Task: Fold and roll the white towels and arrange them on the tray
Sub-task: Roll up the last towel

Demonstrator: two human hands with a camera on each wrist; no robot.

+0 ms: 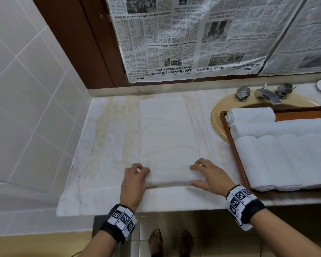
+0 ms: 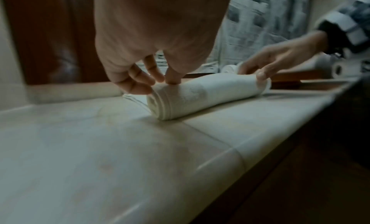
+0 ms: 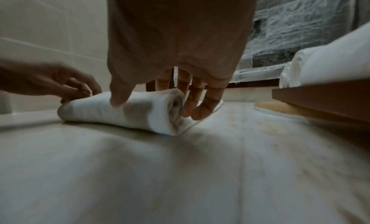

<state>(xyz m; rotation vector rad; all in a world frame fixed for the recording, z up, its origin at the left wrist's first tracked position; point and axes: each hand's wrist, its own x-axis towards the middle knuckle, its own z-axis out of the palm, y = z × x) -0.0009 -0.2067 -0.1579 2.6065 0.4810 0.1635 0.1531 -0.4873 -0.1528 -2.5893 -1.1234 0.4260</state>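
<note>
Head view: towel (image 1: 168,138) roll's near end under curled fingers (image 1: 137,168) of both hands, gripped.

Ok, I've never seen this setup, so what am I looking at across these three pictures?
No machine here: a person's bare hands, with a camera on the head and one on each wrist. The head view looks down on a counter. The left hand and right hand grip the near end of a white towel, which is partly rolled; the rest lies flat. The wrist views show that roll from either end. To the right a wooden tray over the sink holds finished rolled towels.
</note>
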